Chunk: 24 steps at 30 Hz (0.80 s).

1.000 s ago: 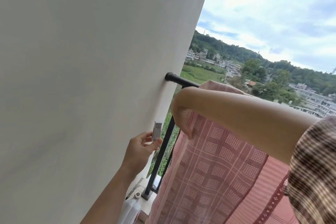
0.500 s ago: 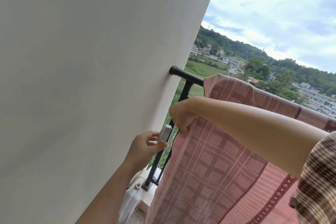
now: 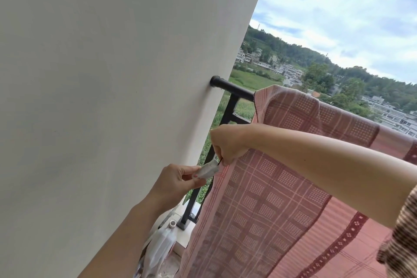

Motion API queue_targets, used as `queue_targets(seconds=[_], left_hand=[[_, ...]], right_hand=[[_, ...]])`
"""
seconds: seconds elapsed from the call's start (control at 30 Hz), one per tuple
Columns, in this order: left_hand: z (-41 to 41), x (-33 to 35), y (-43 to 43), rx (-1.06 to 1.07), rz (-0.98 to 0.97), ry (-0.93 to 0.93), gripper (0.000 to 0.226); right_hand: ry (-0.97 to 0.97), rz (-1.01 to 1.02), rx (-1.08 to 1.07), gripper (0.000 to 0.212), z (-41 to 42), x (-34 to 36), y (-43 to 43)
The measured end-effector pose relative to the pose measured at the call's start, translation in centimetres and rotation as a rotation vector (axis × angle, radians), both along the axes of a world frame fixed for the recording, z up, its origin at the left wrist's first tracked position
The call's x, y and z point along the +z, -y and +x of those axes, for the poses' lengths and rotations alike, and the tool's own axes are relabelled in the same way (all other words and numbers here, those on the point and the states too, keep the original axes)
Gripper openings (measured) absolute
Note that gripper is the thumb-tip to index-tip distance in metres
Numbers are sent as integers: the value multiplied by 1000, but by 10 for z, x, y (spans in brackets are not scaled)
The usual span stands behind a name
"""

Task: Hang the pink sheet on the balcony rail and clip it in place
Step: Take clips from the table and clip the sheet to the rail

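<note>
A pink checked sheet [image 3: 270, 198] hangs draped over the black balcony rail [image 3: 234, 88], its left edge a short way from the wall. My right hand [image 3: 228, 144] reaches across and pinches that left edge below the rail. My left hand [image 3: 176, 184] holds a white clip [image 3: 208, 169] between thumb and fingers, its tip touching the sheet's edge right under my right hand's fingers. Whether the clip's jaws grip the cloth is hidden.
A plain white wall [image 3: 112, 97] fills the left side and meets the rail's end. A black upright post [image 3: 212, 158] runs down to a ledge. A clear plastic bottle [image 3: 161, 246] stands at the foot of the wall. Fields, houses and hills lie beyond.
My left hand has brought the clip rightwards until it touches the sheet's edge. My right hand has slid lower down the edge, and the view has tilted down.
</note>
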State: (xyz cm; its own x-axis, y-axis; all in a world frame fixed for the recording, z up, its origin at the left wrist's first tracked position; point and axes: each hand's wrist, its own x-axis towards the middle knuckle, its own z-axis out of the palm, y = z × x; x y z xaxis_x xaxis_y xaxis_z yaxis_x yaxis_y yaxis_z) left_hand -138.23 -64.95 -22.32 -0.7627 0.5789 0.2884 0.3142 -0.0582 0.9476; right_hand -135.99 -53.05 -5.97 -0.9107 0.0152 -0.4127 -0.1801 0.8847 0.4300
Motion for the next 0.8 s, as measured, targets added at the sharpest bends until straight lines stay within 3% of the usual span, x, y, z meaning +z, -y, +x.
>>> queue_targets(seconds=[0.2, 0.3, 0.47, 0.57, 0.67, 0.8], left_hand=[[-4, -3, -10, -69, -55, -56, 23], [-4, -4, -15, -110, -112, -87, 26], [-12, -3, -20, -79, -264, -180, 11], [-13, -1, -19, -107, -386, -227, 18], [-12, 3, -20, -121, -485, -283, 9], [-11, -5, -25, -37, -416, -227, 23]], right_hand=[[-71, -88, -1, 7, 2, -5, -7], [-93, -107, 22, 15, 5, -6, -11], [-68, -83, 65, 27, 10, -6, -11], [-76, -68, 87, 31, 12, -5, -10], [-98, -56, 93, 32, 12, -7, -12], [-173, 26, 130, 27, 13, -17, -12]])
